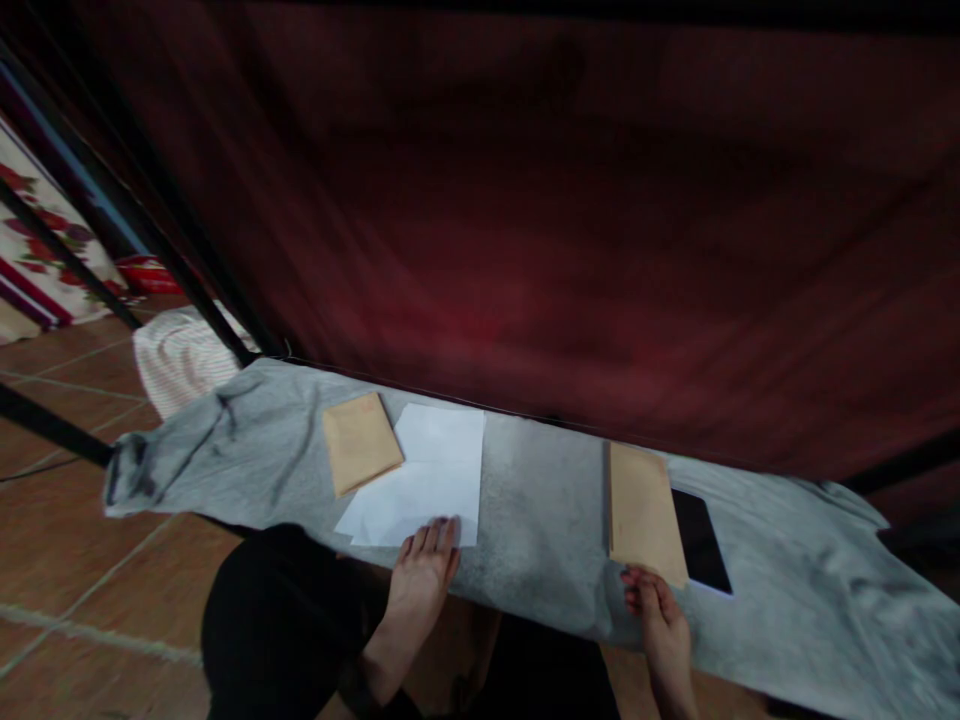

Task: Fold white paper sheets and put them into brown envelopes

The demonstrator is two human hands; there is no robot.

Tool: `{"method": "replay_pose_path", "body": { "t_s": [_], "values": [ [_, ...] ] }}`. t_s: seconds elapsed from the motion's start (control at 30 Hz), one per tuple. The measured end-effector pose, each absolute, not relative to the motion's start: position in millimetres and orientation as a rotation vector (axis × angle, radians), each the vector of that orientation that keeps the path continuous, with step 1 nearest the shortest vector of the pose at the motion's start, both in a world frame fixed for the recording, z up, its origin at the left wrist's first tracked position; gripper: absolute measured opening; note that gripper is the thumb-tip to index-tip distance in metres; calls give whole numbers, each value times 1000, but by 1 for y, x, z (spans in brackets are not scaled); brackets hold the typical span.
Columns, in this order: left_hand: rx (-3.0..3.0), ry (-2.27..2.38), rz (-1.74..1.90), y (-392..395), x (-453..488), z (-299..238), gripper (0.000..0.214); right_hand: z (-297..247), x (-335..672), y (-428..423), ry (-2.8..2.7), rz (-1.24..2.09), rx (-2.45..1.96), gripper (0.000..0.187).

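My left hand (424, 572) lies flat with its fingers stretched out, fingertips resting on the near edge of some white paper sheets (420, 480). A brown envelope (361, 441) lies partly over the sheets' left side. My right hand (656, 612) is at the near end of a stack of brown envelopes (643, 511), its fingers curled against the stack's edge; whether it grips the stack is unclear. Everything sits on a grey cloth (540, 500) spread over a low surface.
A black tablet or phone (700, 541) lies beside the envelope stack on its right. A dark red curtain (570, 220) hangs just behind the surface. Black metal bars (150, 240) and a striped white bundle (180, 355) are at the left on a brown tiled floor (67, 560).
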State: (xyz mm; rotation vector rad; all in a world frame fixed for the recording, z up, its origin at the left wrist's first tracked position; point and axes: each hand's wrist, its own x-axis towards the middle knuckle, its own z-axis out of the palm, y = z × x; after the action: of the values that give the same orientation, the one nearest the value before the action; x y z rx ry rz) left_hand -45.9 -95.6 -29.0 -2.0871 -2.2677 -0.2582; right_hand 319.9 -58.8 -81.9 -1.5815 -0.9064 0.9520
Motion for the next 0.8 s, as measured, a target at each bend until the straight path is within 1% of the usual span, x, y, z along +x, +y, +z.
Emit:
{"method": "replay_pose_path", "body": {
  "t_s": [0.17, 0.37, 0.47, 0.57, 0.67, 0.73, 0.8],
  "values": [
    [-2195, -2143, -283, -88, -43, -35, 37, -83, 318, -60, -917, 957, -1571, 58],
    [-2289, -2080, -170, -71, -36, -33, 45, -81, 315, -60, -941, 925, -1572, 58],
    [-2303, -2087, -243, -67, -36, -22, 39, -79, 316, -60, -950, 920, -1584, 57],
    [-2364, -1995, -399, -68, -28, -14, 34, -74, 314, -60, -929, 929, -1574, 58],
    [-2478, -1777, -504, -77, -1, -14, 38, -66, 301, -62, -865, 1039, -1519, 62],
    [-2540, -1656, -526, -85, 27, -18, 42, -60, 288, -65, -810, 1207, -1466, 66],
    [-2594, -1575, -578, -92, 57, -22, 41, -55, 273, -69, -741, 1403, -1422, 65]
  ]
}}
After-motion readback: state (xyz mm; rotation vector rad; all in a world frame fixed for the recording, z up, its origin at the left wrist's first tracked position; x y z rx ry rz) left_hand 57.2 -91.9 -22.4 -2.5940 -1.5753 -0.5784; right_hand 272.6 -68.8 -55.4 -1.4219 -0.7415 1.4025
